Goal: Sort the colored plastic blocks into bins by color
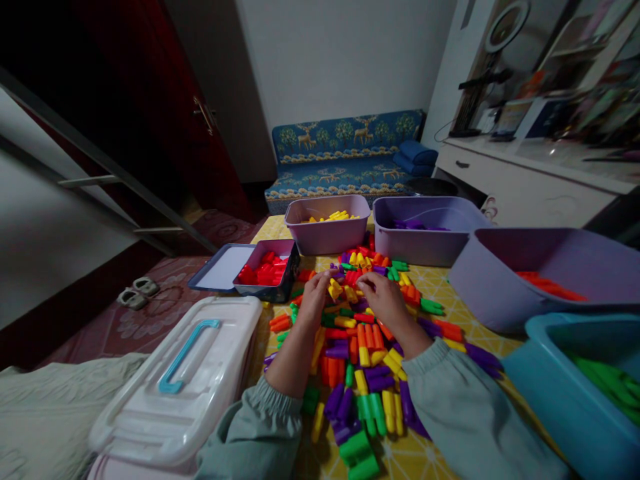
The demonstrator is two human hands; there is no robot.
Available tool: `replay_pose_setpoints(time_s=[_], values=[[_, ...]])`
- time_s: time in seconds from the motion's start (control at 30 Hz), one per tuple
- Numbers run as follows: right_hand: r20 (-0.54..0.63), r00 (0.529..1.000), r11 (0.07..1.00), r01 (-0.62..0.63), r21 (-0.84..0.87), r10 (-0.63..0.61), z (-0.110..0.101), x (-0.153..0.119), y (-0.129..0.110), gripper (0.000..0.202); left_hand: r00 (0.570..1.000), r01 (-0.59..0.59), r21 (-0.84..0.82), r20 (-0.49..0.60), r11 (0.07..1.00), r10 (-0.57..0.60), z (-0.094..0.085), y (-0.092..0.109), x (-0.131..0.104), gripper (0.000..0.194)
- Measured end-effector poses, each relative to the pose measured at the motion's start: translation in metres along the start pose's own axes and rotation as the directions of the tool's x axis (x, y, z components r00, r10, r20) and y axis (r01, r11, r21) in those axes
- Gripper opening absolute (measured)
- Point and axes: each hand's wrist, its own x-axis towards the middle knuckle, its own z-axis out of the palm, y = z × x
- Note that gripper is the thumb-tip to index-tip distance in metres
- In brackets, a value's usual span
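Note:
Colourful plastic building pieces (pixel 369 337) in red, orange, yellow, green and purple lie in a loose heap on the table. My left hand (pixel 319 295) is over the far part of the heap, its fingers closed against a yellow building piece (pixel 335 289). Across from it, my right hand (pixel 384 293) points inward with thumb and fingers drawn together; what they hold, if anything, is too small to make out. A short gap with more pieces lies between the hands.
Lilac tubs hold yellow (pixel 327 235), purple (pixel 417 243) and orange pieces (pixel 550 287). A blue tub (pixel 565 380) with green pieces stands at right. At left are a small box (pixel 265 291) of red pieces and a lidded clear container (pixel 200 393). A patterned sofa (pixel 345 177) stands behind.

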Motion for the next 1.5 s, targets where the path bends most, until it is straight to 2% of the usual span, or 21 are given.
replay_pose_setpoints(time_s=[0.07, 0.13, 0.3, 0.37, 0.43, 0.53, 0.63, 0.7, 0.77, 0.87, 1.07, 1.23, 1.5], values=[[-0.02, 1.0, 0.999, 0.002, 0.037, -0.002, 0.0, 0.0, -0.002, 0.016, 1.0, -0.016, 0.032, 0.007, 0.999, 0.016, 0.001, 0.0, -0.001, 0.047], [0.009, 0.998, 0.998, 0.055, 0.03, -0.055, 0.0, -0.001, -0.004, 0.012, 0.999, -0.044, 0.064, 0.014, 0.997, 0.043, 0.001, 0.001, -0.003, 0.047], [0.224, 0.961, 0.969, 0.197, -0.146, -0.162, 0.005, -0.005, -0.003, 0.034, 0.995, -0.096, 0.119, 0.018, 0.988, 0.095, 0.001, 0.002, -0.005, 0.045], [0.262, 0.953, 0.962, 0.206, -0.178, -0.155, 0.006, -0.006, -0.002, 0.036, 0.993, -0.114, 0.14, 0.023, 0.984, 0.112, 0.001, 0.002, -0.005, 0.045], [0.236, 0.963, 0.973, 0.17, -0.158, -0.13, 0.007, -0.005, -0.001, 0.032, 0.991, -0.134, 0.156, 0.023, 0.979, 0.132, 0.0, 0.001, -0.003, 0.045], [0.102, 0.993, 0.997, 0.067, -0.043, -0.062, 0.005, -0.003, -0.001, 0.022, 0.98, -0.198, 0.176, 0.014, 0.964, 0.199, -0.001, 0.0, 0.0, 0.046], [-0.027, 0.999, 0.987, -0.028, 0.155, 0.033, 0.004, 0.0, 0.001, 0.022, 0.969, -0.247, 0.162, 0.027, 0.956, 0.246, -0.001, -0.002, 0.003, 0.043], [-0.039, 0.994, 0.952, -0.088, 0.294, 0.104, 0.005, 0.001, 0.002, 0.021, 0.969, -0.247, 0.152, 0.058, 0.957, 0.24, 0.0, -0.004, 0.004, 0.041], [0.001, 0.986, 0.899, -0.151, 0.412, 0.165, 0.007, 0.002, 0.003, 0.019, 0.965, -0.256, 0.175, 0.112, 0.951, 0.239, 0.002, -0.006, 0.003, 0.04], [0.056, 0.978, 0.85, -0.204, 0.486, 0.202, 0.01, 0.002, 0.004, 0.018, 0.949, -0.286, 0.25, 0.206, 0.925, 0.238, 0.003, -0.008, 0.002, 0.043], [0.046, 0.987, 0.939, -0.164, 0.304, 0.157, 0.013, 0.002, 0.008, 0.021, 0.914, -0.394, 0.483, 0.294, 0.782, 0.279, 0.0, -0.011, 0.001, 0.048], [0.054, 0.988, 0.954, -0.154, 0.256, 0.145, 0.014, 0.001, 0.008, 0.02, 0.909, -0.416, 0.63, 0.279, 0.656, 0.309, 0.001, -0.011, 0.001, 0.043], [0.075, 0.987, 0.963, -0.152, 0.223, 0.139, 0.015, 0.0, 0.008, 0.02, 0.926, -0.377, 0.637, 0.235, 0.672, 0.297, 0.0, -0.011, 0.002, 0.037]])
